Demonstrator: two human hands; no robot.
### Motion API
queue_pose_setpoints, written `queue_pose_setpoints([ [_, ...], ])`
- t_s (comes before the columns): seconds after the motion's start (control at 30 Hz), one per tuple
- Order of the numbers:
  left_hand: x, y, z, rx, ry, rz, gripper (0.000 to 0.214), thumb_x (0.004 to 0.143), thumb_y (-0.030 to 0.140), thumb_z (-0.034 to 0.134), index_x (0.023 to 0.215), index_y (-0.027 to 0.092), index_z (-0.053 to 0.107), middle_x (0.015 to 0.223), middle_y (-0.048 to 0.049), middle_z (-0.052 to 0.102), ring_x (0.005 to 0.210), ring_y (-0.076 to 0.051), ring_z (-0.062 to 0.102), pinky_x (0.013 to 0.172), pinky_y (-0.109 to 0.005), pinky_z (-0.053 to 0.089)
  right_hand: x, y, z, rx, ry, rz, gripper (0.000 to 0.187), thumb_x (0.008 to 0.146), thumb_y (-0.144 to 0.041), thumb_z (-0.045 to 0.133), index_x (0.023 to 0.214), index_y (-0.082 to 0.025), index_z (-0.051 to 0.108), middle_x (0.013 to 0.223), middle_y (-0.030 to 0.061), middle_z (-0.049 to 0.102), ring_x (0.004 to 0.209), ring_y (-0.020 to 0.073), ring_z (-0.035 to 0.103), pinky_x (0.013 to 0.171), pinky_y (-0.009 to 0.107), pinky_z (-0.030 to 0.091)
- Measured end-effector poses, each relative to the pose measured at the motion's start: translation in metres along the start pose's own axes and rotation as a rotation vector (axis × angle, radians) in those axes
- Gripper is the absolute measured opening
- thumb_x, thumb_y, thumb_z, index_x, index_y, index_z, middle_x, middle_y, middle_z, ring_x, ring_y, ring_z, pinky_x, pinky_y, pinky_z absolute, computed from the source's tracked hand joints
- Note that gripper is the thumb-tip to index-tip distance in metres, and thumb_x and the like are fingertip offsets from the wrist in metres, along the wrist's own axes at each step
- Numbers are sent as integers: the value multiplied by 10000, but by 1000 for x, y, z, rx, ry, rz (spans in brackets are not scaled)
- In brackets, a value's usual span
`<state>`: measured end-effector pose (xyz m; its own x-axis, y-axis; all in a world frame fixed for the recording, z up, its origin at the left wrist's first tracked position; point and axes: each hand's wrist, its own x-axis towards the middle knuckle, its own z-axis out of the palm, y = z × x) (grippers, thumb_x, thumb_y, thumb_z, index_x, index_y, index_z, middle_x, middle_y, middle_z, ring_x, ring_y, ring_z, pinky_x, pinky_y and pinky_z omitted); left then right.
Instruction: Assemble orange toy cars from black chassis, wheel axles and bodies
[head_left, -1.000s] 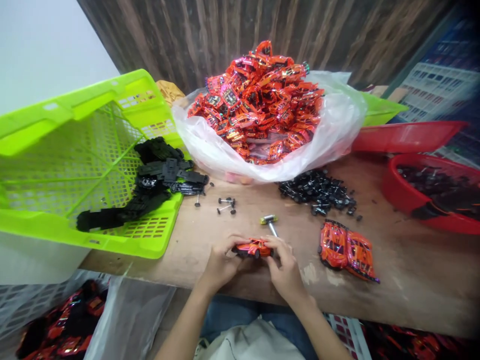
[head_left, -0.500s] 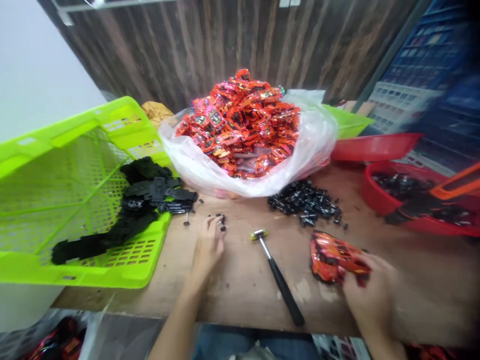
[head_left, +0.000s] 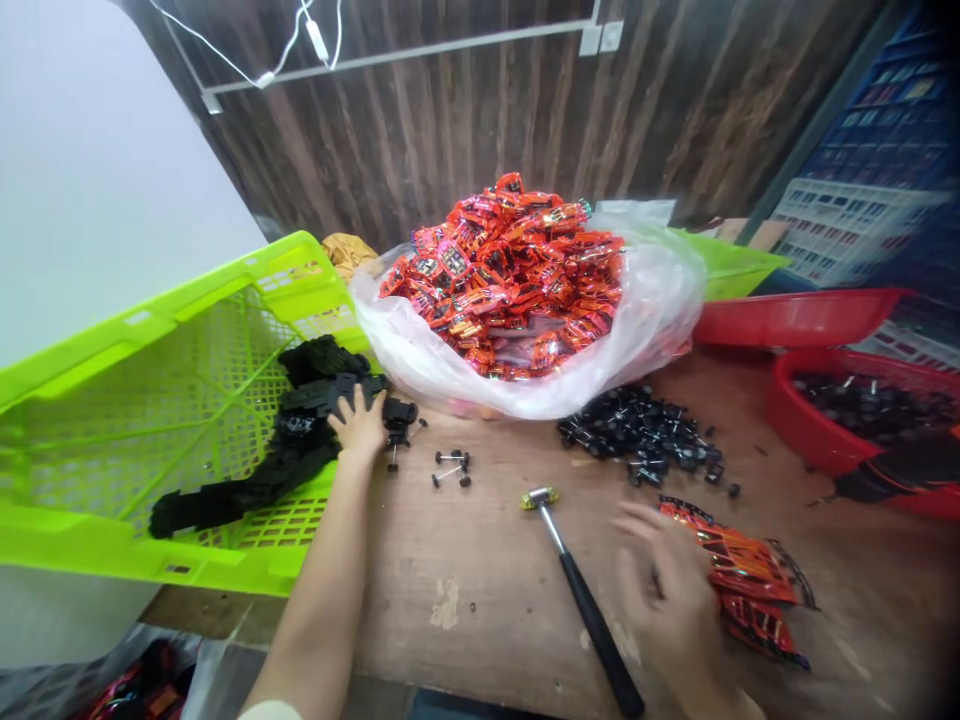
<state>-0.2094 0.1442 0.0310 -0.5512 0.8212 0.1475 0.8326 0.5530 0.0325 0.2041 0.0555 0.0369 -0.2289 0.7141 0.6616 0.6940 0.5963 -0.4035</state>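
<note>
My left hand (head_left: 358, 428) is open, fingers spread on the black plastic toy-car chassis pieces (head_left: 251, 490) heaped at the mouth of the tipped green crate (head_left: 225, 570). Small wheel axles (head_left: 451, 467) lie on the wood to its right. Blurred by motion, my right hand (head_left: 667, 585) hovers low over the table with fingers loosely apart and nothing visible in them. Just right of it are shiny red-orange toy car bodies (head_left: 739, 565). Between my hands lies a small hammer (head_left: 592, 610) with a black handle and yellowish faces.
A white plastic bag (head_left: 465, 395) full of red car bodies stands at the back. In front of it is a pile of black wheel axles (head_left: 641, 435). On the right, a red basin (head_left: 795, 400) holds more wheels, with a black-and-orange tool (head_left: 900, 470) at its rim.
My left hand has left the loose axles and moved left onto the chassis pieces. My right hand has let go of the toy car body and shifted left. The view has tilted up slightly.
</note>
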Motion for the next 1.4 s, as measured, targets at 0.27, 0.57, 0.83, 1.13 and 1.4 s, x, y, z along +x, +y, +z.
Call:
queue_pose_setpoints([
  [0.27,13,-3,-20,6,-111,180,251,829,269,476,1012,198,632,1070,-138,632,1022,-332,547,925,-517,339,85,-9,97,-344,-427,220,227,816,-100,443,984,-122,594,989,161,608,952,277,523,798,395,335],
  [0.57,-56,8,-58,-531,110,175,233,768,333,558,902,163,644,855,-73,671,816,-245,622,716,-300,444,89,62,110,-322,-331,318,271,739,-113,591,1003,-171,611,1018,133,617,981,294,500,804,395,335],
  [0.83,-149,79,-34,-1692,-410,-9,325,565,288,795,804,118,655,779,-40,676,748,-189,627,713,-286,483,44,56,72,-8,-364,373,217,811,-208,487,1017,-221,555,845,17,655,780,183,598,705,293,421],
  [1.13,-181,121,-5,-2088,-612,-424,311,635,270,751,876,143,600,764,-13,673,623,-122,620,612,-237,505,-12,42,75,-205,-332,309,159,784,-319,572,897,-207,572,922,72,623,901,260,543,749,354,363],
  [1.4,-194,128,-9,-1662,-679,9,328,614,244,762,896,117,654,791,-31,671,705,-146,601,649,-220,467,14,0,52,133,-115,96,228,844,-346,589,1028,-211,596,963,48,668,920,198,597,841,340,355],
])
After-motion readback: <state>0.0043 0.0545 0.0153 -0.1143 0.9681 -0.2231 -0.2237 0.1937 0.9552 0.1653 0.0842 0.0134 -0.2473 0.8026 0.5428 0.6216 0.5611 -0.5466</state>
